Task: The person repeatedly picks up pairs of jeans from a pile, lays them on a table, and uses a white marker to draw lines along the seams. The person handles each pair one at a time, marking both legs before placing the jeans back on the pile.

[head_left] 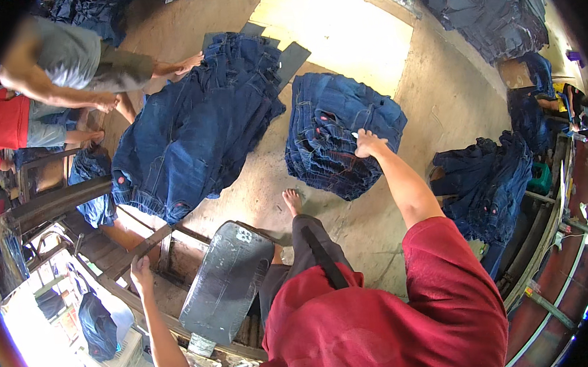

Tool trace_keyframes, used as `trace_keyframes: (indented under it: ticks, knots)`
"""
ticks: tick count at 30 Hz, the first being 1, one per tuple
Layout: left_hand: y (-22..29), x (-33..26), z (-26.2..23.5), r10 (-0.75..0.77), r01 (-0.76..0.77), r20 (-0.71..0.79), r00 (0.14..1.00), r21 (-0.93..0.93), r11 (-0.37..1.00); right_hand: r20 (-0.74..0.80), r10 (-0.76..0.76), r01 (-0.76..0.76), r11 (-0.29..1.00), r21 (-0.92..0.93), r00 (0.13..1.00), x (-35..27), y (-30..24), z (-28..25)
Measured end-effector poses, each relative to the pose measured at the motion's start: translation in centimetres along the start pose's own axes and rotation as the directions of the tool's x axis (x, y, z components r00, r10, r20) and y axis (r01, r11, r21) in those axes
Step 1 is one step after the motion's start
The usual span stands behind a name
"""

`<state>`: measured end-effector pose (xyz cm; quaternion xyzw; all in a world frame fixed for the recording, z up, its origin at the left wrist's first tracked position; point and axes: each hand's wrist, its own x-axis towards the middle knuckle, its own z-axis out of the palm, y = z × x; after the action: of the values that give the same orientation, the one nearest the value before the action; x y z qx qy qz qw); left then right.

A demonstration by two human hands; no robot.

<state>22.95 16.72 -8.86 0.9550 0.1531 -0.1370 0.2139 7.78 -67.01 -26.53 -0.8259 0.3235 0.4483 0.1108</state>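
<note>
Reaching right hand point(369, 143) onto folded jeans stack point(340, 134) — grip unclear, left hand point(140, 269) gripping wooden rail point(149, 243)

The concrete floor point(431, 99) is bare and grey-brown, with a paler, sunlit patch point(338, 30) toward the far side. Directly on it lie heaps of dark blue jeans — a squared stack point(335, 143) in the middle, a long spread pile point(201, 128) to its left, a loose heap point(488, 183) at the right and a big mound point(493, 6) at the far right. A bare foot point(292, 200) stands on the floor just beside the squared stack — toes toward it.
</note>
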Motion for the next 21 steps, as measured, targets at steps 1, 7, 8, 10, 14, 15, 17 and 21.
trace_keyframes:
  ticks: [1, 7, 8, 10, 14, 15, 17, 21]
  knots:
    - [1.2, -1.2, 0.8, 0.129, -0.139, -0.089, 0.988, -0.112, 0.984, -0.109, -0.037, 0.040, 0.999, 0.027, 0.993, -0.4, 0.7, 1.3]
    - [22.1, -10.5, 6.6, 0.375, -0.367, 0.077, 0.924, -0.100, 0.925, -0.559, -0.104, 0.221, 0.964, 0.146, 0.823, -2.6, 3.7, -1.3]
    - [26.2, -12.3, 8.3, 0.476, -0.419, 0.147, 0.867, -0.302, 0.856, -0.603, -0.081, 0.215, 0.964, 0.154, 0.794, -3.8, 3.8, -2.4]
    - [33.9, -15.6, 12.9, 0.591, -0.341, 0.379, 0.713, -0.549, 0.763, -0.727, -0.068, 0.260, 0.953, 0.155, 0.683, -6.9, 2.9, -4.4]
    - [45.7, -21.2, 21.5, 0.614, -0.014, 0.687, 0.388, -0.662, 0.749, -0.754, 0.052, 0.315, 0.888, 0.335, 0.655, -15.4, -1.1, -6.1]
    - [47.6, -21.7, 23.0, 0.504, 0.134, 0.789, 0.352, -0.575, 0.807, -0.784, 0.043, 0.371, 0.864, 0.340, 0.619, -17.7, -2.2, -5.7]
    - [50.3, -22.5, 25.4, 0.224, 0.514, 0.914, 0.337, -0.378, 0.770, -0.842, -0.014, 0.492, 0.816, 0.302, 0.540, -22.5, -4.1, -4.2]
    - [48.9, -21.4, 25.5, 0.360, 0.771, 0.807, 0.469, -0.572, 0.278, -0.886, -0.149, 0.662, 0.720, 0.207, 0.439, -30.1, -7.6, 0.5]
